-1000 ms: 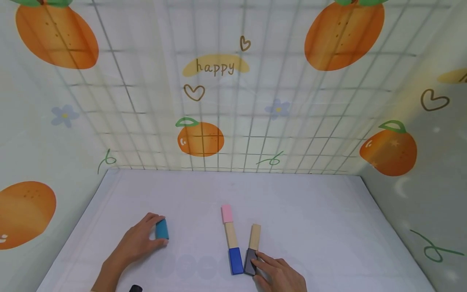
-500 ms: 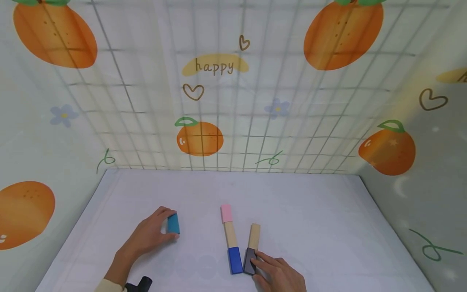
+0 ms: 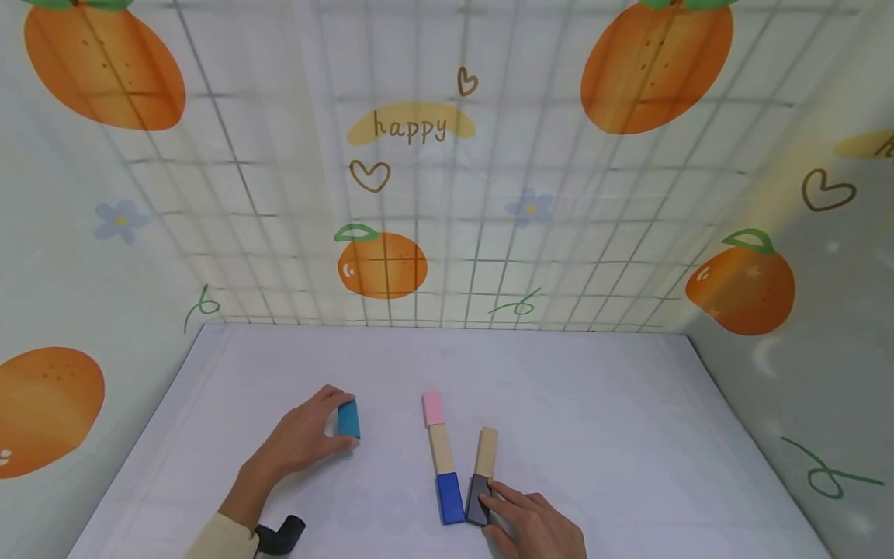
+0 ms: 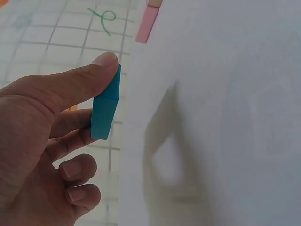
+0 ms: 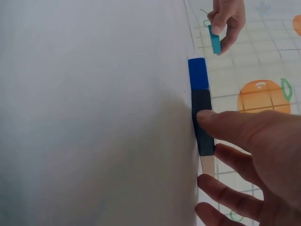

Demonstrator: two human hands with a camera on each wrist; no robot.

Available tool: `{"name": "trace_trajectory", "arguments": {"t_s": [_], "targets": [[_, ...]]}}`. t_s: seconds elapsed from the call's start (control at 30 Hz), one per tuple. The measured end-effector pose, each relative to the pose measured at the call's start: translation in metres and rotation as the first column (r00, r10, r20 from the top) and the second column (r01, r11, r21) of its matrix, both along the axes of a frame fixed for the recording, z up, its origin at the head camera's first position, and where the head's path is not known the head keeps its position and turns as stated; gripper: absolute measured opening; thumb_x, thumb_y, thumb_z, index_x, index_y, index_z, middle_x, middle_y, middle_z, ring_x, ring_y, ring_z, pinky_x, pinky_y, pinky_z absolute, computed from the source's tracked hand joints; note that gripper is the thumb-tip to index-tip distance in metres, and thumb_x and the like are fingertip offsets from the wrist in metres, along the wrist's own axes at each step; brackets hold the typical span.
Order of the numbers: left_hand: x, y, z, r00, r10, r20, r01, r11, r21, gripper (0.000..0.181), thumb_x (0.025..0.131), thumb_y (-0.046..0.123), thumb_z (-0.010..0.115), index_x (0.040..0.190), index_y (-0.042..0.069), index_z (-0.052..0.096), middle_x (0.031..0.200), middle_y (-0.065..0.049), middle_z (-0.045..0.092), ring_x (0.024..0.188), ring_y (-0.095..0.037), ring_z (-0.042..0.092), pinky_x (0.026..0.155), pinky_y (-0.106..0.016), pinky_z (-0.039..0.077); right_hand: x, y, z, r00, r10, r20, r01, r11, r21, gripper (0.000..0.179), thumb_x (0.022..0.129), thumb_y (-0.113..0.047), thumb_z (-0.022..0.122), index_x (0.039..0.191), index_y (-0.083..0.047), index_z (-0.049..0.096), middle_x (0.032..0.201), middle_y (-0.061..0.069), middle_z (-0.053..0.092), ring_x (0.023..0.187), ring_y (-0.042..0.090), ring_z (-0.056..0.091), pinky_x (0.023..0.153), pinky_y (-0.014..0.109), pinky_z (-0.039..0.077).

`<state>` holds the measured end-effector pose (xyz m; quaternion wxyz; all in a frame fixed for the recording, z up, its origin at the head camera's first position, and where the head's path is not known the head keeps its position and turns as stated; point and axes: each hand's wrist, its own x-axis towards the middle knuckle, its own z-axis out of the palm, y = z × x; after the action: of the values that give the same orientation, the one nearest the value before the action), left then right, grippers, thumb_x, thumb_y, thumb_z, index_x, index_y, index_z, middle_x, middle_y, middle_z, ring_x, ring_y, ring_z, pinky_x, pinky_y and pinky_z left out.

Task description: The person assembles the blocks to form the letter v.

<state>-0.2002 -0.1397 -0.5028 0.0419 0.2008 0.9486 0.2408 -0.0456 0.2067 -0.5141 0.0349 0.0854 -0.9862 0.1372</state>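
My left hand [image 3: 302, 435] pinches a teal block [image 3: 348, 419] between thumb and fingers. Its shadow falls apart from it in the left wrist view, so the block is off the table. On the table, a pink block [image 3: 433, 409], a plain wood block [image 3: 441, 449] and a blue block [image 3: 450, 498] lie end to end in a slanted line. A second plain wood block [image 3: 487, 451] and a dark grey block [image 3: 478, 500] form another line, meeting the blue one at its near end. My right hand [image 3: 536, 526] holds the dark grey block with thumb and fingertips.
The white tabletop [image 3: 601, 404] is bounded by a patterned curtain [image 3: 447, 194] at the back and sides, with a grid visible behind it. A black device [image 3: 281, 536] sits at my left wrist, by the pale sleeve [image 3: 222, 539].
My left hand has moved right and slightly away from me with the teal block, closer to the pink block. The right hand and the blocks lying on the table have stayed put.
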Motion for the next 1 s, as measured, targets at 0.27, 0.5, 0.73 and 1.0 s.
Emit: {"name": "trace_trajectory", "arguments": {"t_s": [0.27, 0.5, 0.73, 1.0], "targets": [[-0.004, 0.012, 0.002, 0.999, -0.034, 0.007, 0.034, 0.999, 0.004, 0.068, 0.082, 0.038, 0.085, 0.139, 0.013, 0.059, 0.134, -0.004, 0.057, 0.119, -0.023, 0.057, 0.099, -0.047, 0.05, -0.001, 0.001, -0.001, 1.0, 0.006, 0.015, -0.006, 1.0, -0.017, 0.038, 0.081, -0.036, 0.083, 0.117, -0.026, 0.078, 0.129, -0.009, 0.068, 0.096, 0.013, 0.066, 0.055, 0.017, 0.044], [-0.006, 0.019, 0.0, 0.999, -0.04, -0.005, 0.04, 0.999, 0.004, 0.067, 0.083, 0.038, 0.084, 0.139, 0.013, 0.059, 0.134, -0.004, 0.057, 0.12, -0.023, 0.057, 0.099, -0.047, 0.05, 0.0, 0.002, -0.002, 1.0, 0.003, 0.029, -0.002, 0.999, -0.04, 0.038, 0.08, -0.035, 0.084, 0.117, -0.026, 0.078, 0.129, -0.008, 0.068, 0.096, 0.016, 0.067, 0.053, 0.018, 0.043], [-0.007, 0.028, 0.004, 0.998, -0.069, -0.014, 0.069, 0.998, 0.008, 0.067, 0.083, 0.039, 0.084, 0.139, 0.013, 0.059, 0.134, -0.004, 0.057, 0.118, -0.023, 0.058, 0.099, -0.046, 0.051, -0.001, 0.002, -0.002, 1.0, 0.005, 0.026, -0.004, 0.999, -0.041, 0.038, 0.08, -0.035, 0.083, 0.117, -0.026, 0.078, 0.129, -0.008, 0.068, 0.096, 0.016, 0.067, 0.052, 0.018, 0.043], [-0.01, 0.037, 0.004, 0.996, -0.086, -0.023, 0.086, 0.996, 0.002, 0.065, 0.085, 0.04, 0.082, 0.14, 0.014, 0.058, 0.135, -0.004, 0.056, 0.118, -0.022, 0.058, 0.098, -0.046, 0.051, -0.002, 0.002, -0.002, 1.0, 0.009, 0.029, -0.008, 0.999, -0.038, 0.037, 0.081, -0.035, 0.083, 0.117, -0.025, 0.078, 0.129, -0.008, 0.068, 0.096, 0.017, 0.067, 0.053, 0.018, 0.044]]}}
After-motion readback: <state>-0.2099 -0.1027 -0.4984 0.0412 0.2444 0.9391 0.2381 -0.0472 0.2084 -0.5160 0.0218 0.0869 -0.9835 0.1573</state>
